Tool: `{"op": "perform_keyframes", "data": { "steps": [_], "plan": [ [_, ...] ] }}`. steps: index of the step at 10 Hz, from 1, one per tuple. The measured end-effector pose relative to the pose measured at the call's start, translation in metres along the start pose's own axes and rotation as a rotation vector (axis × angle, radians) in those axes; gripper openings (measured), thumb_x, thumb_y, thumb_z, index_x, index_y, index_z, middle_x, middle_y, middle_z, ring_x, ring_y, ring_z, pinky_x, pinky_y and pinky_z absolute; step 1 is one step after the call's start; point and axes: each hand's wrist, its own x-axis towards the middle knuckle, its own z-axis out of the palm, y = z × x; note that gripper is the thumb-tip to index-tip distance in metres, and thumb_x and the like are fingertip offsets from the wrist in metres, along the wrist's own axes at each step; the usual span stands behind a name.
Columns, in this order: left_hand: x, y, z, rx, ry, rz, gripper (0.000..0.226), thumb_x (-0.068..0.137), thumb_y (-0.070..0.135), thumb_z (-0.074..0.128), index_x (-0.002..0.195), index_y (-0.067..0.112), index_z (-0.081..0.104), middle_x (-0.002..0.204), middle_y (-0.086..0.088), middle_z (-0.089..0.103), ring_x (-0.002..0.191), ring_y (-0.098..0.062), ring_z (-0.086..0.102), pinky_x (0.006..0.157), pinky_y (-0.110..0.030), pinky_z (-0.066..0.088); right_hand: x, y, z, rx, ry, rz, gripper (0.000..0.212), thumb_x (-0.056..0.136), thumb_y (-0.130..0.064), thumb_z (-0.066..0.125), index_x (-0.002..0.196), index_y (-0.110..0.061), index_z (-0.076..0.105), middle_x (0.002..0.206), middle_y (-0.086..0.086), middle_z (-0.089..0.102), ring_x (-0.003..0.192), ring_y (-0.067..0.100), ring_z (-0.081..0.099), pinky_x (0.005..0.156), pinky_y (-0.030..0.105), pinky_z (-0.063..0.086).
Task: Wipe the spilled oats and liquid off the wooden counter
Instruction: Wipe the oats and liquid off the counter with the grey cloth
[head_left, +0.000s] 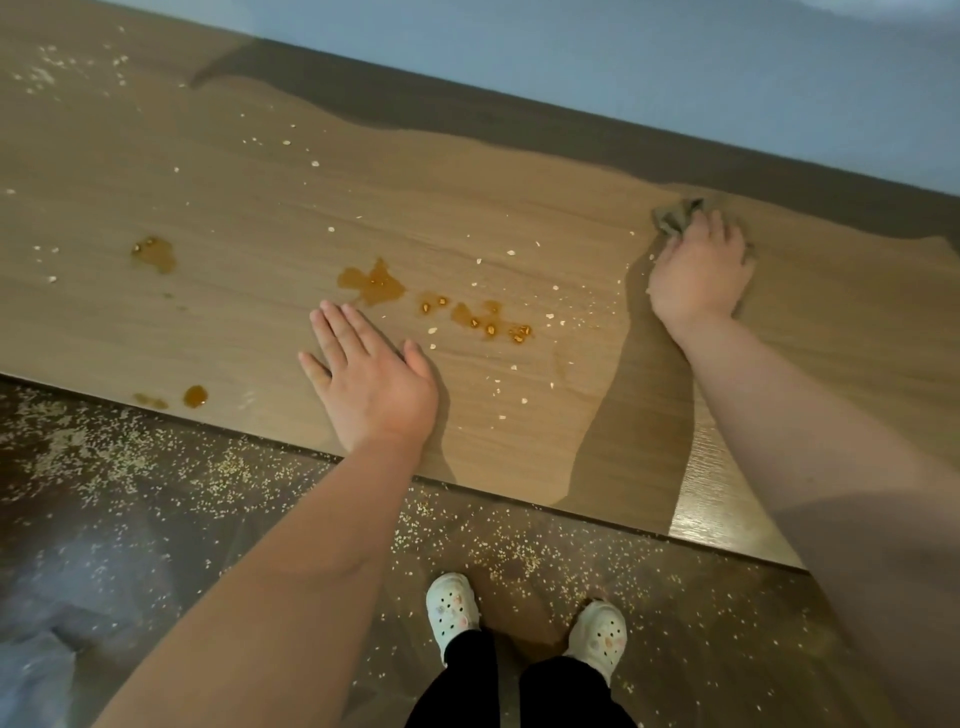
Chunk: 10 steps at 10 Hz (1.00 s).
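Wood-grain desk (234, 197), long, light brown, set against a blue-grey wall (675, 78). Dark floor (156, 519) below its near edge, strewn with flakes. Left hand (376, 387): flat on the desk, fingers straight, slightly spread, holding nothing. Right hand (698, 273): far right, fingers curled over a bunched grey-green cloth (675, 215) pressed to the desk. White clogs (452, 605), one pair. Amber liquid (371, 283): several puddles mid-desk, just beyond the left hand. Oats (332, 228): loose flakes scattered among the puddles.
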Motion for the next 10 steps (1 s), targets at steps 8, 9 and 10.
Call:
{"op": "perform_keyframes", "data": {
  "steps": [8, 9, 10],
  "plan": [
    [0.001, 0.0, 0.003, 0.003, 0.007, -0.005, 0.074, 0.101, 0.043, 0.022, 0.155, 0.0, -0.004, 0.164, -0.016, -0.007, 0.152, -0.028, -0.01, 0.122, -0.052, 0.0, 0.038, 0.032, -0.02, 0.089, -0.152, -0.361, 0.043, 0.103, -0.02, 0.034, 0.144, -0.012, 0.043, 0.15, 0.013, 0.041, 0.139, 0.034, 0.034, 0.116, 0.05, 0.026],
    [0.002, 0.0, 0.004, 0.002, 0.015, -0.007, 0.074, 0.101, 0.043, 0.022, 0.155, 0.0, -0.003, 0.164, -0.016, -0.007, 0.152, -0.028, -0.01, 0.122, -0.052, -0.001, 0.045, 0.024, -0.012, 0.09, -0.058, -0.095, 0.044, 0.1, -0.022, 0.037, 0.141, -0.01, 0.047, 0.151, 0.012, 0.042, 0.14, 0.033, 0.033, 0.116, 0.045, 0.025],
    [0.001, 0.0, 0.003, -0.012, 0.011, -0.012, 0.073, 0.101, 0.042, 0.023, 0.155, 0.0, -0.002, 0.164, -0.016, -0.007, 0.152, -0.027, -0.01, 0.122, -0.052, -0.001, 0.014, -0.008, -0.007, 0.06, -0.112, -0.36, 0.043, 0.099, -0.019, 0.04, 0.141, -0.015, 0.047, 0.15, 0.008, 0.043, 0.138, 0.033, 0.035, 0.114, 0.05, 0.027]
  ]
}}
